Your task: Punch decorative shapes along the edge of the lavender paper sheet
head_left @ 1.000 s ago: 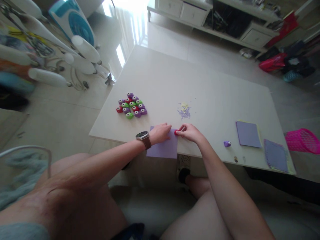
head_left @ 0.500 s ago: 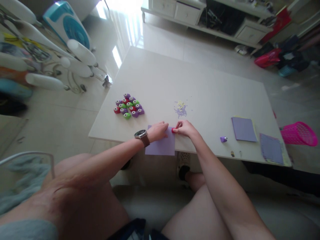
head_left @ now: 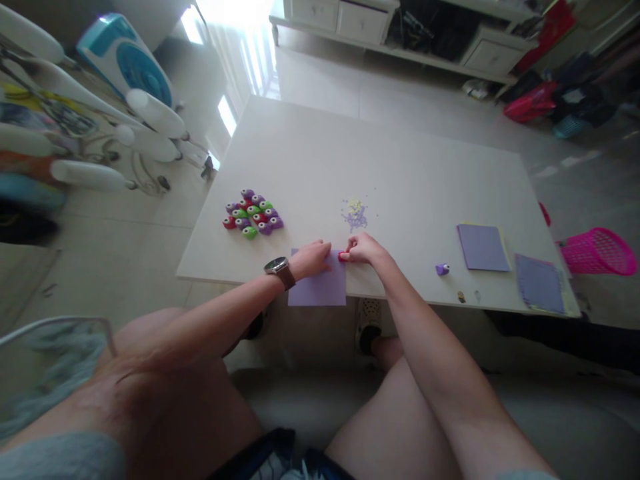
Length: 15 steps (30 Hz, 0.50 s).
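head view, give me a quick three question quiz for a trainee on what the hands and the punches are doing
1. True or false: the left hand lies flat on the purple sheet.
2. What does the right hand hold? A) the red punch B) a yellow pen C) a pink cup
3. Fill in: a lone purple punch lies on the table to the ____ of the right hand, apart from the cluster of punches.

Key: 1 true; 2 A; 3 right
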Each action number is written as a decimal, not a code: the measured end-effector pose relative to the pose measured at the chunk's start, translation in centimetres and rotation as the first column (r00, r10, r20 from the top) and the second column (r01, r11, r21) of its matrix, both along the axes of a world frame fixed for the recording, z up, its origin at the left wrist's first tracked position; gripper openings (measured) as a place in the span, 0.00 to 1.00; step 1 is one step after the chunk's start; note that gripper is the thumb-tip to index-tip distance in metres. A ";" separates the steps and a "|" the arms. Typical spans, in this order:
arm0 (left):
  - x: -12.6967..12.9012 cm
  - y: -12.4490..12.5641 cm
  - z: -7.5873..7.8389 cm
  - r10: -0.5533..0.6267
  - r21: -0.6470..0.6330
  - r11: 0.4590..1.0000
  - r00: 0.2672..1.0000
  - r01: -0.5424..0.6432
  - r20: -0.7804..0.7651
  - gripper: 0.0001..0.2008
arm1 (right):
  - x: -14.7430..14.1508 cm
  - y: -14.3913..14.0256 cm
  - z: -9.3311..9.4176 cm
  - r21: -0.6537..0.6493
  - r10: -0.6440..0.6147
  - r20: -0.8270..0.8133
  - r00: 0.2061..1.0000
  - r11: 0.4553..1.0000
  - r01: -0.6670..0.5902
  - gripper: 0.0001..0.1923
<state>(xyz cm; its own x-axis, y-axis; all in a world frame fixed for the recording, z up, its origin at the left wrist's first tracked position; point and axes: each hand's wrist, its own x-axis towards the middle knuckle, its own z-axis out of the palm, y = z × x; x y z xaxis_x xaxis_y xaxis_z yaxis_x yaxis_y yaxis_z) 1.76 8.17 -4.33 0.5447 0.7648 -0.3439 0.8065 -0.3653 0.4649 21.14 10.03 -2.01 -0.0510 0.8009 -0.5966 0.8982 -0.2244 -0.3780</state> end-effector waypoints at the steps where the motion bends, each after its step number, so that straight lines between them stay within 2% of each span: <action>1: 0.1 0.2 0.3 0.002 -0.012 1.000 1.000 -0.002 0.003 0.14 | 0.0 0.1 -0.1 -0.001 -0.001 -0.003 1.000 1.000 0.001 0.11; 4: 0.8 0.9 1.2 0.040 -0.145 0.989 0.999 -0.041 -0.013 0.16 | 0.2 0.4 -0.6 -0.028 -0.008 -0.031 0.999 1.000 0.008 0.11; 7: 1.7 1.3 1.6 0.090 -0.250 0.963 0.994 -0.102 -0.056 0.28 | 0.4 0.6 -1.1 -0.074 -0.031 -0.068 0.997 0.997 0.026 0.13; 12: 2.5 1.2 1.6 0.093 -0.121 0.987 0.992 -0.103 -0.084 0.33 | 0.7 0.7 -1.4 -0.086 -0.074 -0.116 0.990 0.994 0.065 0.14; 15: 2.6 1.1 2.1 0.064 -0.135 0.988 0.993 -0.078 -0.101 0.36 | 0.6 0.7 -1.2 -0.086 -0.070 -0.102 0.992 0.994 0.061 0.12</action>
<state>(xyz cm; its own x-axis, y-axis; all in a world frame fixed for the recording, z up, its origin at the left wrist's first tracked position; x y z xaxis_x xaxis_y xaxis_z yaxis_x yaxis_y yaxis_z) 4.38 9.27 -2.21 0.4502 0.7418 -0.4971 0.8713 -0.2432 0.4262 21.75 10.75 -3.19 -0.0654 0.7530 -0.6547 0.8371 -0.3156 -0.4467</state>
